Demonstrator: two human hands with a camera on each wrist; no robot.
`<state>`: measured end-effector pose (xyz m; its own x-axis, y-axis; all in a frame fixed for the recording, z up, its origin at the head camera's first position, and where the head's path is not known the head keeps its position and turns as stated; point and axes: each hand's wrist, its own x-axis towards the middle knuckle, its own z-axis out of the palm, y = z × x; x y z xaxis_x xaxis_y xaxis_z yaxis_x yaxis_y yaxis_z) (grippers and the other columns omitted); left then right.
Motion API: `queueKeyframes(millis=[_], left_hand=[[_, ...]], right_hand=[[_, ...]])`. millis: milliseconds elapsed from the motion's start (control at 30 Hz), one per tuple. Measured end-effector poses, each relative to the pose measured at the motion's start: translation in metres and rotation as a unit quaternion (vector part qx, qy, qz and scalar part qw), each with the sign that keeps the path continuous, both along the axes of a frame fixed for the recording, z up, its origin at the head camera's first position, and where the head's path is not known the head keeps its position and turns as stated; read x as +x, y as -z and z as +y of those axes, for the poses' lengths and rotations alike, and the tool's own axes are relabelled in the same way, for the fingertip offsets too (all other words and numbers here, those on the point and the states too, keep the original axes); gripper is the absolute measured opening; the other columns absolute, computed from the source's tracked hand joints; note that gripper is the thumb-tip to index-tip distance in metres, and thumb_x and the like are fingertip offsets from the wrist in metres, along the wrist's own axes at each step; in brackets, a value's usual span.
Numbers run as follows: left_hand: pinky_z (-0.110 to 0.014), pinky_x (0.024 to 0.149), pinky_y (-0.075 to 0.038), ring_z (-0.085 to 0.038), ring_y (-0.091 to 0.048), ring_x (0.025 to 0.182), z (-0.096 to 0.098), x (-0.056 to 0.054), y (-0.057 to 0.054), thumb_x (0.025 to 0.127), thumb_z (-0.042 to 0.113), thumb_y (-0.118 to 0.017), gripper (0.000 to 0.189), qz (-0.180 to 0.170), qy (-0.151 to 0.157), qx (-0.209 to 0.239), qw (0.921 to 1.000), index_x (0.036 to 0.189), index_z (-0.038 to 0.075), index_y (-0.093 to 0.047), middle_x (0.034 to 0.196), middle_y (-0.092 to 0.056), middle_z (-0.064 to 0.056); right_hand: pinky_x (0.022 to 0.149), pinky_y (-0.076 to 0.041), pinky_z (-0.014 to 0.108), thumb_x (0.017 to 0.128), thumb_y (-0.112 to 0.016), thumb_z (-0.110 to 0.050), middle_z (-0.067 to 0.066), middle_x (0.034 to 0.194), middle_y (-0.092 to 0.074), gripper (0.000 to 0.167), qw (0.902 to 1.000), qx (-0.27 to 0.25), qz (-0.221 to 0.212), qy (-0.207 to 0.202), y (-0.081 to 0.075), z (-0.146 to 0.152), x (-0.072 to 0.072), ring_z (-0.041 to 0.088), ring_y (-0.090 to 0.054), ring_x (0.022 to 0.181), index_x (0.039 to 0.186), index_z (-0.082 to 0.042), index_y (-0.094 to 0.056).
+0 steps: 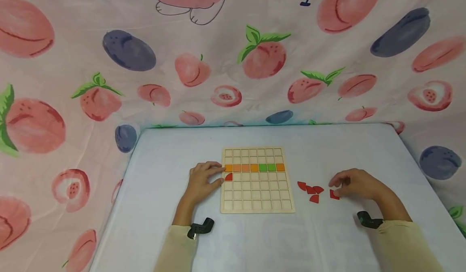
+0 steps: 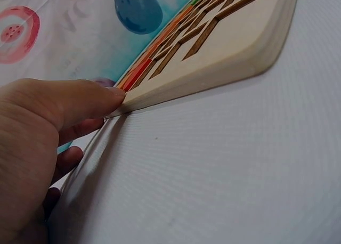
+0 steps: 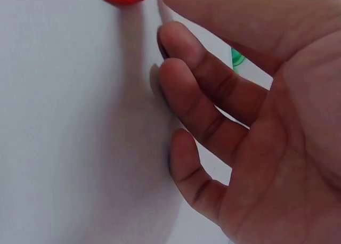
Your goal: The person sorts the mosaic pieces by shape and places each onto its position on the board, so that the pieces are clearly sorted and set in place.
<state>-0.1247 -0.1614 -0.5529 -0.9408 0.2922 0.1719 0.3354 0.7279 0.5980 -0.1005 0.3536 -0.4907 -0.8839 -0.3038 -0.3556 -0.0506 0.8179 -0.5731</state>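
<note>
A light wooden grid board (image 1: 255, 210) lies flat. One of its rows holds orange and green tiles, and a red quarter-round piece (image 1: 228, 177) sits in the leftmost cell below. At the board's left edge rests my left hand (image 1: 202, 179); its thumb (image 2: 93, 101) touches the side near the red piece, with the other fingers loosely bent. To the right of the board, my right hand (image 1: 358, 185) holds a small red piece (image 1: 333, 194) at its thumb and index fingertips, low over the table. The remaining fingers (image 3: 184, 84) curve loosely beside the tabletop.
Several loose red pieces (image 1: 310, 190) lie on the white table (image 1: 255, 243) between the board and my right hand. A peach-patterned cloth (image 1: 225, 61) hangs behind the table and along its sides. Dark bands (image 1: 201, 228) circle both wrists.
</note>
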Motion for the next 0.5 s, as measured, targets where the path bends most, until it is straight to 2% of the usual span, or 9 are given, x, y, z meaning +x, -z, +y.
queueKeyframes(millis=[167,367,500], left_hand=[[-0.05,0.1,-0.033,-0.021,-0.054,0.119,0.0,0.0001,-0.0005,0.089,0.029,-0.078,0.034,-0.001,-0.001,0.004,1.0,0.123,0.024,-0.076,0.131,-0.067,0.004],[-0.05,0.101,-0.033,-0.021,-0.053,0.12,0.0003,0.0004,-0.0007,0.089,0.029,-0.077,0.034,-0.005,-0.002,0.006,1.0,0.123,0.025,-0.076,0.131,-0.066,0.004],[-0.05,0.1,-0.033,-0.021,-0.053,0.12,0.0001,0.0005,-0.0009,0.089,0.029,-0.077,0.034,-0.006,-0.002,0.006,1.0,0.123,0.025,-0.076,0.131,-0.067,0.005]], right_hand=[[0.071,-0.048,0.025,0.079,-0.087,-0.024,-0.002,0.097,-0.066,0.026,0.9998,-0.018,-0.002,-0.006,0.0,0.0006,0.0028,0.016,-0.053,0.089,0.103,-0.022,-0.077],[0.071,-0.047,0.025,0.082,-0.084,-0.022,-0.003,0.096,-0.066,0.021,0.9994,-0.021,0.024,-0.015,0.0013,0.001,0.0013,0.009,-0.054,0.085,0.102,-0.024,-0.077],[0.071,-0.046,0.024,0.084,-0.083,-0.023,-0.003,0.097,-0.066,0.021,0.9992,-0.027,0.022,-0.017,0.0019,0.0,0.0,0.009,-0.053,0.086,0.104,-0.022,-0.075]])
